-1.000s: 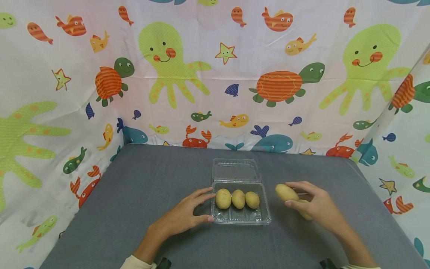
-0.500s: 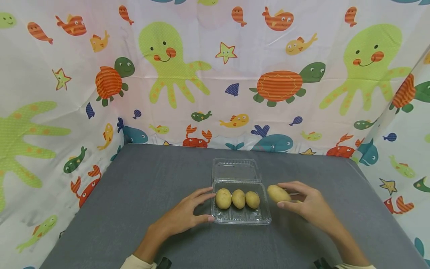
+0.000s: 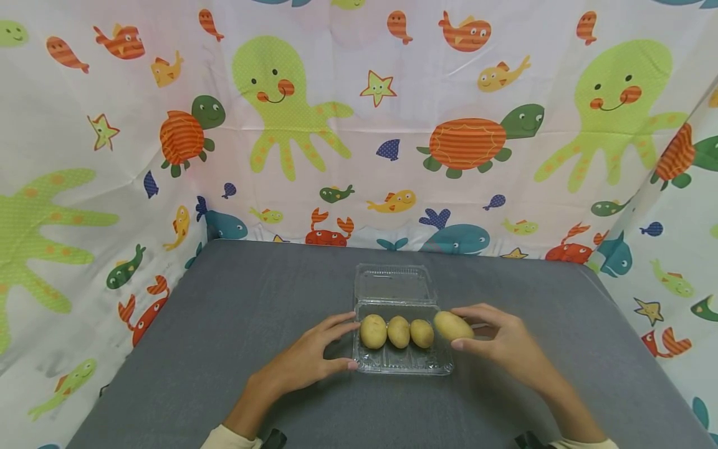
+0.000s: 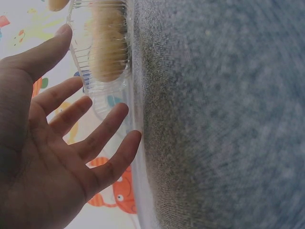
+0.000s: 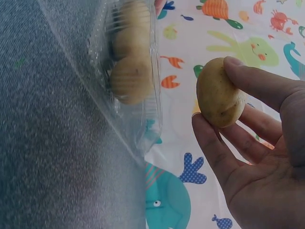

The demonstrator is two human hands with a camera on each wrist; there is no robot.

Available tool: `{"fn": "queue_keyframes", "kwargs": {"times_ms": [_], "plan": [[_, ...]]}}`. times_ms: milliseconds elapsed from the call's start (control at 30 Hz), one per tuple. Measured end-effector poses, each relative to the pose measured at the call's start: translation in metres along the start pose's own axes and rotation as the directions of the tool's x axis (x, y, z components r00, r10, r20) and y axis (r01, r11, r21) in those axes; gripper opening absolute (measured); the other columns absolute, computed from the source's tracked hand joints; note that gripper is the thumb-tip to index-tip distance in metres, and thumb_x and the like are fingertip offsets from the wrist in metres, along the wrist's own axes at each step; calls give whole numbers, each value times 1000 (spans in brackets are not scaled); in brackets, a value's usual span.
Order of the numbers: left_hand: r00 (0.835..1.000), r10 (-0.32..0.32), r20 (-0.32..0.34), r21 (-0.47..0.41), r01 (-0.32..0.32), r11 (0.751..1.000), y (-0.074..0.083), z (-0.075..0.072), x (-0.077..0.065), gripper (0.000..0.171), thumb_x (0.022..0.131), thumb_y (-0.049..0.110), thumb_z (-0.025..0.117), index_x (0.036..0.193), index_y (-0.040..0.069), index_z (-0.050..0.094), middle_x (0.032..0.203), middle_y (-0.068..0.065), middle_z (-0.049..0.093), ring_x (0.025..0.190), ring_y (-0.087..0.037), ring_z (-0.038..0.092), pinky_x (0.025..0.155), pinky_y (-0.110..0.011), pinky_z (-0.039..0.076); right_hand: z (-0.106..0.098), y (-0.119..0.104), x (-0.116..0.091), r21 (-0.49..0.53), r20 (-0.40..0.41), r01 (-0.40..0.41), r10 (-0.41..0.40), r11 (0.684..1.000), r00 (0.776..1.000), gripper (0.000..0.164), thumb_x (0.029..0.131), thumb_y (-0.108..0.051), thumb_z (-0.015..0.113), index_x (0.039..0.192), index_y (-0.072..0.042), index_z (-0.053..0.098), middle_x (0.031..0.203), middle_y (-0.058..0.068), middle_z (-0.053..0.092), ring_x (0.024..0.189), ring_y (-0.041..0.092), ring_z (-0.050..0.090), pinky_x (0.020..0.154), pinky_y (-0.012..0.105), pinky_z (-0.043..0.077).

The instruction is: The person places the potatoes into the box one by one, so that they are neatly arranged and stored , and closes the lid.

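A clear plastic clamshell container (image 3: 401, 365) stands on the grey table with its lid (image 3: 392, 284) laid back. Inside, three potatoes sit in a row: a left one (image 3: 373, 332), a middle one (image 3: 398, 332) and a right one (image 3: 422, 334). My left hand (image 3: 303, 358) is at the container's left side, thumb and fingers spread along its edge. Between thumb and fingertips, my right hand (image 3: 505, 343) pinches another potato (image 3: 453, 325) over the container's right edge. The right wrist view shows this potato (image 5: 220, 93) raised off the table.
Grey cloth (image 3: 252, 293) covers the table. Behind it and along both sides hangs a white curtain (image 3: 359, 156) printed with sea animals. The raised lid stands on the container's far side.
My right hand has carried its potato leftward to the container's right edge. Another potato seen beneath that hand earlier is now out of sight. The left hand and container have stayed put.
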State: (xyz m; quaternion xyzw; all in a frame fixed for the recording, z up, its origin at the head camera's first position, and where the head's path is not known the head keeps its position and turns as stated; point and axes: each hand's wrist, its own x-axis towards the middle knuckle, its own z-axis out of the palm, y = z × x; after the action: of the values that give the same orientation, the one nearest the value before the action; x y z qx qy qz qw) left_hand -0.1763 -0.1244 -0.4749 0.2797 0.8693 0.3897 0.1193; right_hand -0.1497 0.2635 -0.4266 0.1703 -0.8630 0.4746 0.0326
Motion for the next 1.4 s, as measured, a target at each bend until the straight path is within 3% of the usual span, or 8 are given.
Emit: {"fn": "queue_keyframes", "kwargs": {"times_ms": [700,867,1400], "plan": [[1000,0,1,12,0,1000,-2,0,1,73,96,51,77,160,30,49,170,11,34,155,-25,38,119,-62,38,21,-5,5,12,30,22,-23,1000,999,46,89,-22,89,132,-14,74,126,4,72,105,19,72,87,30,62],[1000,-4,1,9,4,1000,-1,0,1,73,96,50,78,160,29,50,170,11,35,155,-25,39,119,-62,38,24,-5,6,55,35,46,-48,997,998,48,88,-18,89,132,-9,74,126,6,72,104,18,72,87,29,62],[1000,1,-5,15,-1,1000,-2,0,1,72,95,46,79,159,29,50,169,11,35,154,-24,40,119,-61,39,35,-7,9,72,64,81,-86,994,994,46,88,-19,89,131,-12,74,126,5,72,106,16,71,88,31,62]]}}
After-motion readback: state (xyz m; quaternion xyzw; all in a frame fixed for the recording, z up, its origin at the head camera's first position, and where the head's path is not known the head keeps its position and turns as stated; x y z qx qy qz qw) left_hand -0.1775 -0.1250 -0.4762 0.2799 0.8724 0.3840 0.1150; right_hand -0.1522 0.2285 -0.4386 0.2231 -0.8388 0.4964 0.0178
